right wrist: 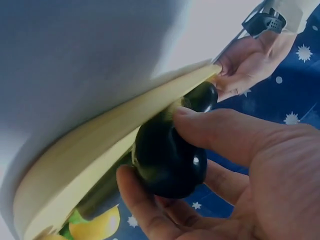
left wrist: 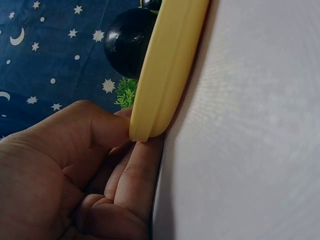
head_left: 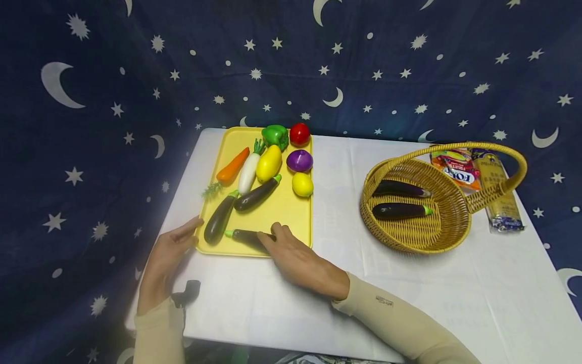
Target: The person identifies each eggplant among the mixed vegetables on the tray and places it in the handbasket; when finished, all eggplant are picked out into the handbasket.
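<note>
My left hand (head_left: 164,257) pinches the near left corner of a yellow tray (head_left: 291,220), thumb on the rim and fingers beneath it in the left wrist view. At the tray's front edge my right hand (head_left: 302,262) grips a dark eggplant (right wrist: 167,155) around its thick end, its green stem pointing left. A second eggplant (head_left: 220,220) lies tilted near the left hand, and a third eggplant (head_left: 258,194) lies behind. Further back on the tray are a carrot (head_left: 233,167), a white radish (head_left: 248,173) and a yellow mango-shaped fruit (head_left: 269,164).
Also on the tray sit a green pepper (head_left: 275,136), a red round fruit (head_left: 300,134), a purple vegetable (head_left: 299,161) and a lemon (head_left: 302,184). To the right, a handled wicker basket (head_left: 409,246) holds two eggplants (head_left: 400,211). Beside it lie packaged foods (head_left: 459,169).
</note>
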The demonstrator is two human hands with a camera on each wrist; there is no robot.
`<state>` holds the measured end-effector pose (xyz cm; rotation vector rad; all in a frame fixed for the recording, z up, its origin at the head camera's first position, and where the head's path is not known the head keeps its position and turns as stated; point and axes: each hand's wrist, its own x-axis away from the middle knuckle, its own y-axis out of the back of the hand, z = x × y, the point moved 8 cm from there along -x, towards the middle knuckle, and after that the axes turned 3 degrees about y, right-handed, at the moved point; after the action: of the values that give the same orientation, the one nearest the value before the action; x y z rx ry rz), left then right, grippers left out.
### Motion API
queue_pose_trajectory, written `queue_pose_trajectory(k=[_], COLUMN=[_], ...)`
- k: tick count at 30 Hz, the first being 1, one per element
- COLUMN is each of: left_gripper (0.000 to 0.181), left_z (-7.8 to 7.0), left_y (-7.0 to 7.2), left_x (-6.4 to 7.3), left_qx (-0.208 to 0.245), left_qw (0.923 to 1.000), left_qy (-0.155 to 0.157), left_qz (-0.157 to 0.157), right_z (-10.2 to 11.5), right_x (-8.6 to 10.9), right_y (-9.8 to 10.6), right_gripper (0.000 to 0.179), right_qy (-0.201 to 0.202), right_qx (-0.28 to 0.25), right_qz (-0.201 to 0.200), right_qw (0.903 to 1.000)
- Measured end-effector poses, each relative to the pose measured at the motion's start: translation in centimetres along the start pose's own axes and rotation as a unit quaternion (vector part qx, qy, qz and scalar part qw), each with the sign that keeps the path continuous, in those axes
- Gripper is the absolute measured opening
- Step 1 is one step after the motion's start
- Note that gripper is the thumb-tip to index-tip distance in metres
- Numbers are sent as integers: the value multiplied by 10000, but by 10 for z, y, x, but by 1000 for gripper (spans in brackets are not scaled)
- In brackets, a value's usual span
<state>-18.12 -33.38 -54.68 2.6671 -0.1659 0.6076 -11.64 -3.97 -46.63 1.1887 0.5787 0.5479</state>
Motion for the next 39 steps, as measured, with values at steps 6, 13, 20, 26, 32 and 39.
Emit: queue_pose_trajectory(k=[6,13,20,26,32,39], left_gripper=[57,57,57,57,55,55], left_z=[0,1,5,4,8,6], left_y=[0,1,0,1,0,-1], left_x=[-1,-2,-3,-1,-2,0], left_qx=[-29,-11,-3,-22,98,-15], left_qw=[9999,9999,9996,9997,9998,10000], left_qy=[121,140,271,240,159,-1], left_qz=[-58,-24,1,-18,33,41], right_z=[-9,-19,-29,-38,-45,-57], right_x=[6,18,36,51,66,89], right_y=[12,25,49,75,93,115], right_gripper=[41,33,40,39,44,51], right_qy=[-122,-4,259,375,408,308], right_qx=[-273,-478,-480,-640,-680,-454], right_qz=[-166,-644,-1101,-1415,-1601,-1860], right_qw=[9994,9968,9924,9872,9839,9810])
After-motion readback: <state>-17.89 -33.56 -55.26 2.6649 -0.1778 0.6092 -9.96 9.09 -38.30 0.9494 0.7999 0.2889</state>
